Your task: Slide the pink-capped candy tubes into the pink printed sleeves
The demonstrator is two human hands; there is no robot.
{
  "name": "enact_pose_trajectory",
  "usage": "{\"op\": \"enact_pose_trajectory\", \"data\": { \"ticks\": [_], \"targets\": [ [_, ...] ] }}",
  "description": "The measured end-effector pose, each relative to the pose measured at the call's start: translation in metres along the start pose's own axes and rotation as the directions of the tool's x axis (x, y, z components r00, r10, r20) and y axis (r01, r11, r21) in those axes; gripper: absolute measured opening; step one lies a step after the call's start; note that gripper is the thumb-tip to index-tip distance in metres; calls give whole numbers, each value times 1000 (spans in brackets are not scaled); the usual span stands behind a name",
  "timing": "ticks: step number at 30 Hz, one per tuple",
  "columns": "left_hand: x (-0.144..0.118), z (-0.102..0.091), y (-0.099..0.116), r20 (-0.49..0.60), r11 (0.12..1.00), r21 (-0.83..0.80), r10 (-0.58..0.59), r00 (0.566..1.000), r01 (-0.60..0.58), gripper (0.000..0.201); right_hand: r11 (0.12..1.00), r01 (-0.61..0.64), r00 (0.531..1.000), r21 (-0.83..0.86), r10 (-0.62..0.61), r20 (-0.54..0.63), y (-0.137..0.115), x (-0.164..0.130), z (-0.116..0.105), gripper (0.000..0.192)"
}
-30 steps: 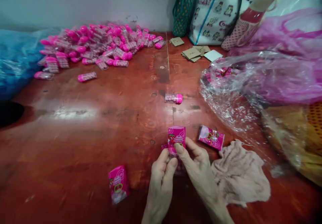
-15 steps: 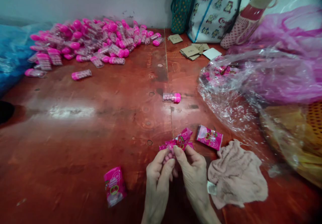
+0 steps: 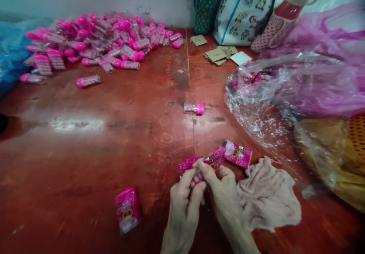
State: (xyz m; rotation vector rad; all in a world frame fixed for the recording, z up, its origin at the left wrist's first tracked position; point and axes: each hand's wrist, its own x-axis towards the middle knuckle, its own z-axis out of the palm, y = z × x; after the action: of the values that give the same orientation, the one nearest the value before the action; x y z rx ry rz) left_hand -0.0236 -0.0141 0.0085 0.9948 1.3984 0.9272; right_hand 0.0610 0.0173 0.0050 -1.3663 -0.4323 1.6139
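Observation:
My left hand (image 3: 184,204) and my right hand (image 3: 224,197) meet near the table's front edge, both pinching one pink printed wrapper (image 3: 212,161). The wrapper is spread sideways around a small candy tube (image 3: 196,178) with pink beads showing between my fingers. A wrapped pink packet (image 3: 238,154) lies just right of my hands. Another wrapped packet (image 3: 127,209) lies to the left of my left hand. A single unwrapped clear tube with a pink cap (image 3: 194,108) rests further out on the red-brown table (image 3: 99,140).
A heap of several pink-capped tubes (image 3: 94,41) fills the far left. A beige cloth (image 3: 269,195) lies by my right wrist. Clear and pink plastic bags (image 3: 288,90) crowd the right side. Tote bags (image 3: 242,10) and cardboard scraps (image 3: 218,54) stand at the back.
The wrapper stood upright between my fingers a second ago; now it is turned and folded sideways around the tube. My hands shifted slightly, and the view moved a little.

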Motion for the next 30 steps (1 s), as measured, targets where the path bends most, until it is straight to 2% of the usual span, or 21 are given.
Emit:
{"op": "enact_pose_trajectory", "data": {
  "ticks": [4, 7, 10, 14, 19, 25, 28, 30],
  "targets": [
    [3, 1, 3, -9, 997, -74, -31, 999, 30, 26, 997, -28, 995, 70, 21, 98, 3, -2, 0, 27],
    [6, 5, 8, -85, 984, -171, -66, 994, 51, 24, 987, -67, 984, 145, 41, 174, 2, -1, -2, 33],
    [6, 7, 12, -113, 968, -240, -96, 989, 67, 37, 980, -61, 989, 191, 33, 147, 0, -1, -2, 33],
    [3, 7, 11, -143, 953, -295, -120, 982, 73, 51, 984, -48, 992, 173, 27, 119, 4, -6, 3, 28],
    [0, 4, 3, -143, 948, -308, -134, 981, 85, 39, 992, -33, 999, 123, 30, 25, 14, -13, 6, 31],
    [2, 5, 3, -106, 909, -410, -121, 987, 68, 32, 995, -18, 981, 97, -1, 195, -4, -10, -2, 29],
    [2, 6, 7, -142, 896, -439, -137, 980, 62, 26, 998, 58, 977, -9, -55, 206, -6, -10, -1, 27],
    [2, 7, 7, -192, 888, -457, -148, 970, 45, 18, 992, 99, 983, -74, -86, 160, 1, -13, 2, 30]
  ]
}}
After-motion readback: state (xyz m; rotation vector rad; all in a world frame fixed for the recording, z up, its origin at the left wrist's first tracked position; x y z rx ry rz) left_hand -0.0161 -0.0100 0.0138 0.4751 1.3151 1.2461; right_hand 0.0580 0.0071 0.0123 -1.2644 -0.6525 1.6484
